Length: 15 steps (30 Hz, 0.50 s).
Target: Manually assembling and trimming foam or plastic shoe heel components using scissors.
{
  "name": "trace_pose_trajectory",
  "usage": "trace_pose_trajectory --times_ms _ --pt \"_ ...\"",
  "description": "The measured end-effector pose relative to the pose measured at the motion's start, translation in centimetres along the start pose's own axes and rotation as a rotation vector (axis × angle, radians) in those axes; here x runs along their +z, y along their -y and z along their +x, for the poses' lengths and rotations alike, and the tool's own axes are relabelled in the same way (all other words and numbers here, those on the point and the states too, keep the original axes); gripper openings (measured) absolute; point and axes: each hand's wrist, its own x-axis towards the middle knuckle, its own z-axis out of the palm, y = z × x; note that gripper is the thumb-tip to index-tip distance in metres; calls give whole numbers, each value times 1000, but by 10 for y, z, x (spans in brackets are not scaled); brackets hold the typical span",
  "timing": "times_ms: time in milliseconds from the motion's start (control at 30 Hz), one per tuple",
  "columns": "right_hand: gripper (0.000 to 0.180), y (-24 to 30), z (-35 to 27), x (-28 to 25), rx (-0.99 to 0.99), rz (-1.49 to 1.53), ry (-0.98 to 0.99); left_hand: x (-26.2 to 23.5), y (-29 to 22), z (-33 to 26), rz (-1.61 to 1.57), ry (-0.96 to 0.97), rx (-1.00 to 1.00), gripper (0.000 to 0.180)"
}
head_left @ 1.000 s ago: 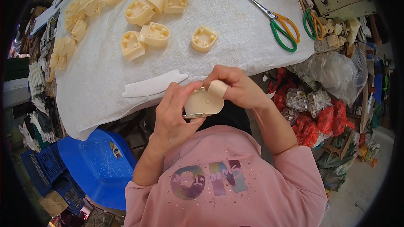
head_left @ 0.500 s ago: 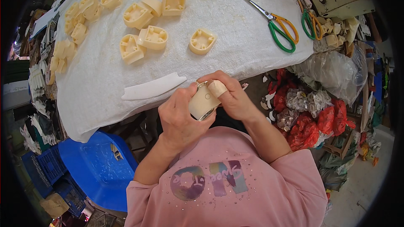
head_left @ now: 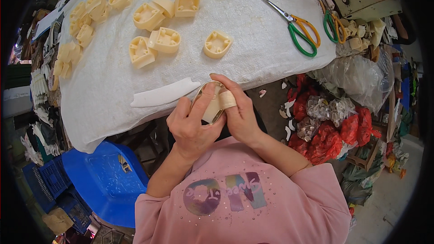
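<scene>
Fingers (head_left: pixel 206 102) of both hands are bent around a small cream piece (head_left: pixel 211 113) with a shiny rim, closed in only as far as its width and gripping it from both sides. It is held up just off the near edge of the table, in front of the person's chest. One finger of the left hand (head_left: pixel 192 129) lies across its face; the right hand (head_left: pixel 242 122), its thumb wrapped in pale tape (head_left: pixel 228 100), presses the other side. Just beyond, a curved white strip (head_left: pixel 165 93) rests along the edge of the white-covered table (head_left: pixel 257 36). Farther back sits a lone cream block (head_left: pixel 217 44), with more cream blocks (head_left: pixel 164 40) grouped to its left and green-and-orange scissors (head_left: pixel 302 34) to its right. Below the table are a blue tub (head_left: pixel 101 178) on the left and red bags (head_left: pixel 326 142) on the right.
</scene>
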Motion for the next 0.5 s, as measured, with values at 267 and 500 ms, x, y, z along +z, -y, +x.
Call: trace_pose_trajectory --times_ms 267,500 --pt "46 -2 -2 12 34 98 -26 12 9 -6 -119 -117 65 59" --pt "39 -17 4 -11 231 550 76 3 4 1 -63 -17 -20 63"
